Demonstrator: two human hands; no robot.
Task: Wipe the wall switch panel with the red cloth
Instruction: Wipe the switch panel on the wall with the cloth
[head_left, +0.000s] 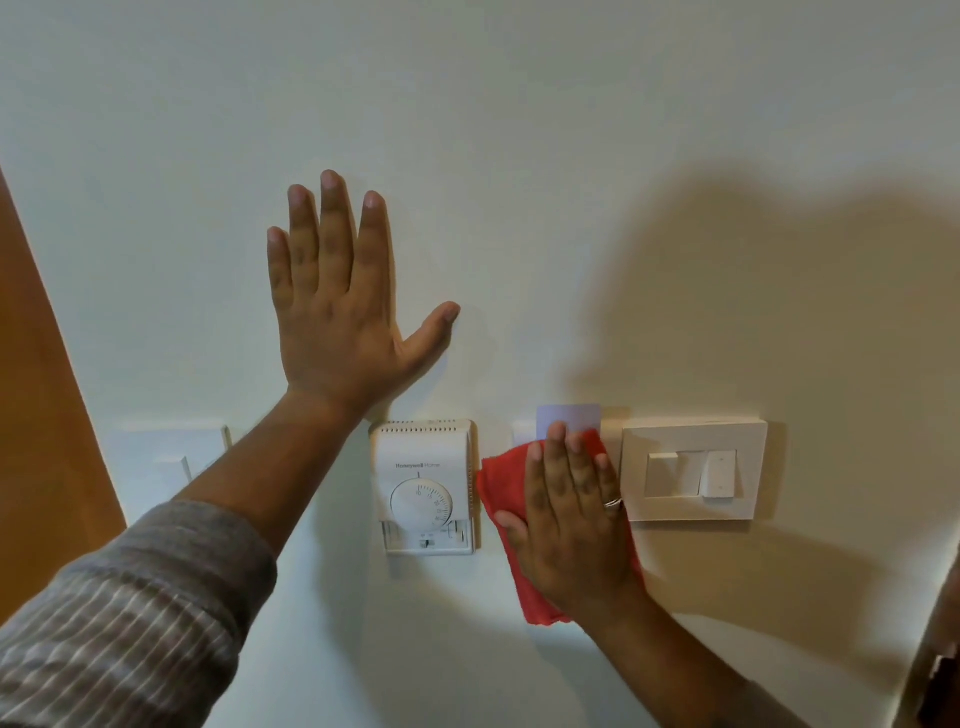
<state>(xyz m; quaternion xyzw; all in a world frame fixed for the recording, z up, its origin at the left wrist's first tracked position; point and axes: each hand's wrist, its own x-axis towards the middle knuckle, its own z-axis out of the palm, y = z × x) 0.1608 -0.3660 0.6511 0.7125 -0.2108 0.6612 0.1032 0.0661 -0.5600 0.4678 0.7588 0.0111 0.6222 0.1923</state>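
Note:
My right hand (571, 519) presses the red cloth (501, 483) flat against the wall, over a small panel whose top holds a pale key card (569, 415); most of that panel is hidden under cloth and hand. A cream switch panel (693, 470) with rocker switches sits just right of the cloth, touching its edge. My left hand (337, 301) lies flat on the bare wall above, fingers spread, holding nothing.
A white dial thermostat (423, 486) is mounted left of the cloth. Another white plate (171, 457) shows behind my left forearm. A wooden door edge (47, 389) runs down the left side. A brown object (935, 665) juts in at the lower right.

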